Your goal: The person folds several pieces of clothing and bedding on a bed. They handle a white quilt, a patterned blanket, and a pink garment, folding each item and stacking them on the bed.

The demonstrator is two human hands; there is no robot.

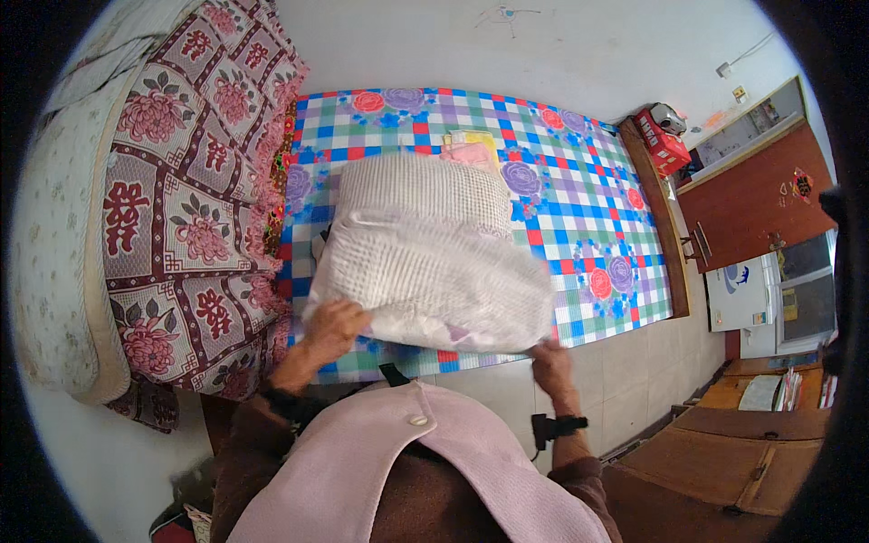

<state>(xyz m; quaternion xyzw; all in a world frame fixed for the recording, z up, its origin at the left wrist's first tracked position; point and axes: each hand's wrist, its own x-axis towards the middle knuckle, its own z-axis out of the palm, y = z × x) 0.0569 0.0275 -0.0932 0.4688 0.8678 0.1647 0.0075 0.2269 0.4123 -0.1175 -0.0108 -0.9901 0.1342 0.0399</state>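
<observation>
A pale, waffle-textured cloth [441, 278] is held by its near edge in both hands, its front part blurred. My left hand [337, 332] grips the near left corner, and my right hand [553, 370] pinches the near right corner. The cloth's middle spreads over the bed, which has a checked cover [557, 217] printed with roses. Just behind the held part lies a similar striped, grid-textured section [421, 183]; I cannot tell whether it is the same piece. Folded pink cloth [468, 155] and yellow cloth [487, 140] lie beyond it. What is under the pale cloth is hidden.
A fringed, flower-patterned blanket [197, 231] is draped at the left over a pale padded piece [61, 271]. A wooden bed board [655, 224] bounds the right end, with a red box [658, 146] beyond it. Brown wooden cabinets [733, 441] stand at the lower right.
</observation>
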